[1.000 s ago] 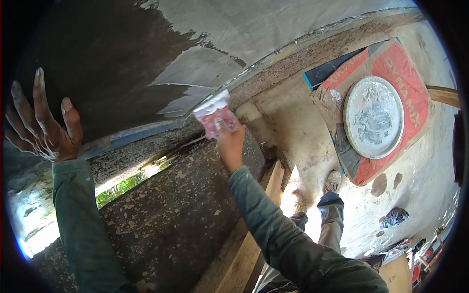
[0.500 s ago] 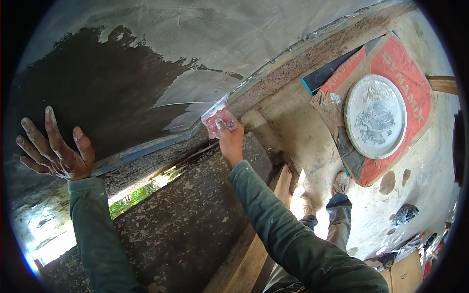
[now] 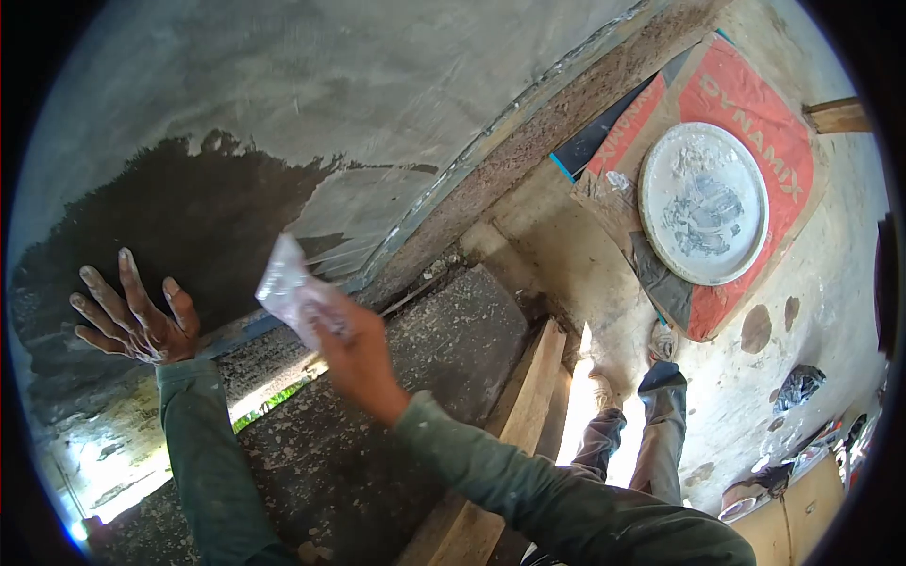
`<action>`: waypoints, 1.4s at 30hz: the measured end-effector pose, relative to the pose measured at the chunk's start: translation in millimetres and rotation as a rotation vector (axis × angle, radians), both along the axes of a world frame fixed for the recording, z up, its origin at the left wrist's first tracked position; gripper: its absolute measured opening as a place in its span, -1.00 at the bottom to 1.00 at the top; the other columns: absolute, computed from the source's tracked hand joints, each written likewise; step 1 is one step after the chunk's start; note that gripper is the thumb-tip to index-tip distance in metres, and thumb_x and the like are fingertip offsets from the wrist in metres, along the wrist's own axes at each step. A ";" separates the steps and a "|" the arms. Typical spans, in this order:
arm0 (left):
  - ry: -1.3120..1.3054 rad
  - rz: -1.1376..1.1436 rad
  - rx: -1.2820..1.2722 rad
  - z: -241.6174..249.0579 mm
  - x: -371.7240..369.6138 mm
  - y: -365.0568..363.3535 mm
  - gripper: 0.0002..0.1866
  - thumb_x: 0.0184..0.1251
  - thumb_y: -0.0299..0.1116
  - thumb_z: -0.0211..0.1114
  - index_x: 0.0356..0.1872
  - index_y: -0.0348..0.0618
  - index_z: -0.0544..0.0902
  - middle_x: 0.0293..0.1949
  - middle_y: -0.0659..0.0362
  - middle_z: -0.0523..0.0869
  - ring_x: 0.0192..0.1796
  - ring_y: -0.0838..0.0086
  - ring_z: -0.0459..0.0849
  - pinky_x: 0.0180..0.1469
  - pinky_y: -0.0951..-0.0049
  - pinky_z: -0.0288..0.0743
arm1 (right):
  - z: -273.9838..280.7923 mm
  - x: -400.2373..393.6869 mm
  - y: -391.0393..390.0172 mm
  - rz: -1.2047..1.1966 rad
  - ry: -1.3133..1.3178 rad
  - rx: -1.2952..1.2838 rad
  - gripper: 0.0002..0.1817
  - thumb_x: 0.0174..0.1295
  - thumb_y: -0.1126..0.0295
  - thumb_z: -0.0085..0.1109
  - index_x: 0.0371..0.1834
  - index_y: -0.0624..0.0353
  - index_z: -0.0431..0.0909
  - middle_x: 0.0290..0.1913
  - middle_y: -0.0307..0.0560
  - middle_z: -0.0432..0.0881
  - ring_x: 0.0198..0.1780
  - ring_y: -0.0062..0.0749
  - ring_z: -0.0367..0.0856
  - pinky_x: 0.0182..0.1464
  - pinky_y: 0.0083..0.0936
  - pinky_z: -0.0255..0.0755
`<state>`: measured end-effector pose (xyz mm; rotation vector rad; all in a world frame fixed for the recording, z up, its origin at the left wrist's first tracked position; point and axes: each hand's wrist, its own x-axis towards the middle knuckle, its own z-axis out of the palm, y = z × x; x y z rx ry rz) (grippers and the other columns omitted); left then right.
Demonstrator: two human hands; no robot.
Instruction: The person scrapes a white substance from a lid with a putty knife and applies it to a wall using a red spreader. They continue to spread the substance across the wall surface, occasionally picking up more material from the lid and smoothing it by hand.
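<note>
With fingers spread, my left hand [image 3: 142, 321] rests flat at the lower part of the grey wall [image 3: 406, 94], over a dark damp-looking patch [image 3: 179, 217]. My right hand [image 3: 359, 363] grips a flat pinkish putty scraper [image 3: 286, 288] smeared with white paste, blurred by motion. In this view the scraper overlaps the lower right part of the dark patch, near the wall's bottom edge. Lighter grey streaks of paste show just right of it.
On the floor at right, a round white tray [image 3: 651, 203] with paste lies on a red DYNAMIX bag [image 3: 788, 156]. A speckled dark slab [image 3: 444, 330] and wooden beam [image 3: 533, 387] are below my hands. Black crumpled plastic [image 3: 800, 387] lies farther right.
My right hand has moved left and down with the scraper, away from the wall's edge line. The whole view has shifted slightly; my left hand keeps its spread pose on the wall.
</note>
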<state>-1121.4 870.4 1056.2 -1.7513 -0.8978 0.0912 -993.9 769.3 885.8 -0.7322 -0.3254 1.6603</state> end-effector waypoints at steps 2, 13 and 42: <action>-0.013 0.023 -0.004 0.0 -1.6 -1.3 -0.44 0.46 0.15 -0.08 0.35 0.19 0.49 0.49 0.05 0.30 0.57 0.03 0.06 0.52 -0.15 -0.42 | -38.7 24.5 5.8 0.028 0.004 -0.167 -0.70 0.38 0.48 0.10 0.14 0.31 0.51 0.06 0.00 0.65 0.02 -0.31 0.65 0.07 -0.43 0.54; 0.012 0.028 -0.010 1.3 -0.9 -2.9 -0.46 0.47 0.07 -0.03 0.38 0.15 0.47 0.50 0.02 0.27 0.56 -0.03 0.08 0.50 -0.24 -0.33 | -206.0 35.9 58.2 -0.071 -0.131 -0.359 -0.69 0.23 0.56 0.09 0.05 0.36 0.57 -0.15 -0.01 0.71 -0.11 -0.36 0.66 0.03 -0.43 0.47; 0.016 0.062 -0.027 3.8 -0.6 -6.3 -0.46 0.44 0.03 0.00 0.39 0.19 0.44 0.51 0.03 0.26 0.56 -0.05 0.07 0.49 -0.27 -0.28 | -80.3 84.7 58.8 -0.134 0.005 -0.339 -0.71 0.30 0.49 0.21 0.06 0.32 0.57 -0.10 -0.01 0.72 -0.08 -0.39 0.68 -0.03 -0.39 0.56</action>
